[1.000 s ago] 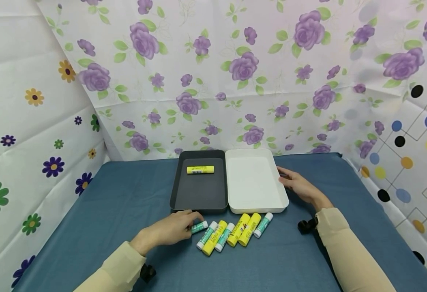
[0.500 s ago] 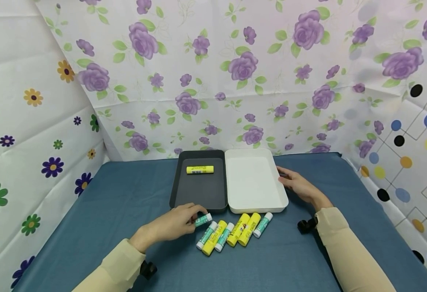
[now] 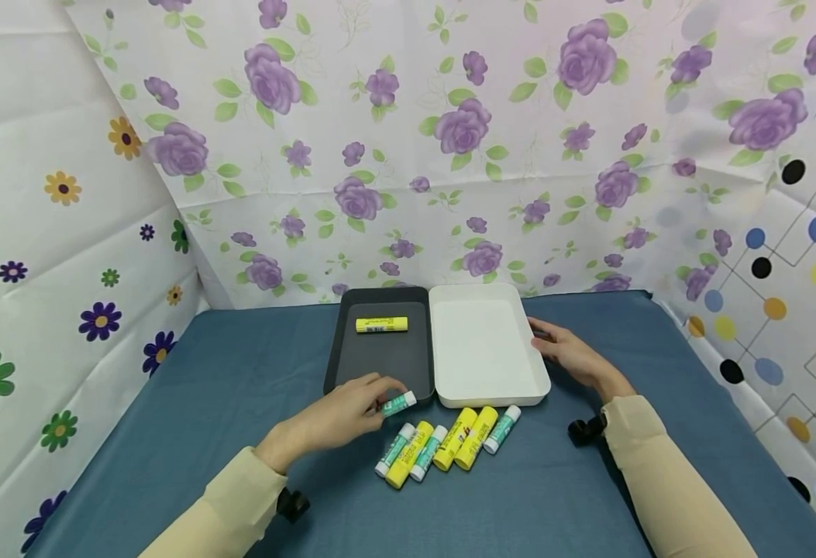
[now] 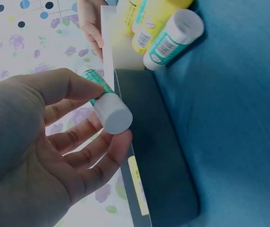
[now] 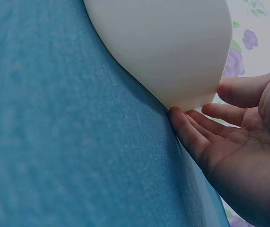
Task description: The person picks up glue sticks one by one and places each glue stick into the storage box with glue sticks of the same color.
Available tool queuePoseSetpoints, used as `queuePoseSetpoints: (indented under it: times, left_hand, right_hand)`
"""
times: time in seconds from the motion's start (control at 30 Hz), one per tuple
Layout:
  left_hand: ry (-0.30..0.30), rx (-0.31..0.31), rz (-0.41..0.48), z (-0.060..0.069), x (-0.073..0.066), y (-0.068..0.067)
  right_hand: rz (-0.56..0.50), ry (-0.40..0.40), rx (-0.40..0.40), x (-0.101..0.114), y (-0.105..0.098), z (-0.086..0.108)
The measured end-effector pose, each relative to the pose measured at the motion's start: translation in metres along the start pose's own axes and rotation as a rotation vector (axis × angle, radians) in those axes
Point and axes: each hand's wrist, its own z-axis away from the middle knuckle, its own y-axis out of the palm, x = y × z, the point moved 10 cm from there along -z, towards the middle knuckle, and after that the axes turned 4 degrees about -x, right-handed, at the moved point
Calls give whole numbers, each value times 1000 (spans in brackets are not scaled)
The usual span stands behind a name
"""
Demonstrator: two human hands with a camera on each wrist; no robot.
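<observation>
**Green tube [image 3: 398, 404] Held at the Near Right Corner of the Dark Tray [image 3: 380, 370]**

Grip: the left hand [image 3: 341, 415] pinches the green tube between thumb and fingers. The tube is a short, slim cylinder with a green printed sleeve and a smooth white cap with a flat end face. It is tilted, cap end to the right and slightly raised.

Right hand [image 3: 575, 359]: fingers loosely extended, tips touching the right edge of the white tray [image 3: 490, 349].

Trays: placed side by side at the far edge of the table [image 3: 254, 364], dark on the left, white on the right. A yellow tube [image 3: 382, 325] with a printed label and barcode lies in the dark tray, parallel to its far edge.

Remaining tubes: a slanted row [image 3: 410, 455] of six lies on the table before the trays' near edges. Order from the left: green, yellow, green, yellow, yellow, green. The yellow tubes are longer and thicker.
</observation>
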Motion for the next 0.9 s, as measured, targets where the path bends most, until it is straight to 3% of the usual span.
queuePoseSetpoints:
  times: [0.27,0.9]
  left_hand:
    - [19,-23,21,-14,-9,-4]
    - [112,-34,6,-67,-40,-20]
  right_hand:
    - [5,-3,0,0,0,-1]
    - [0,-3,1,1,1,0]
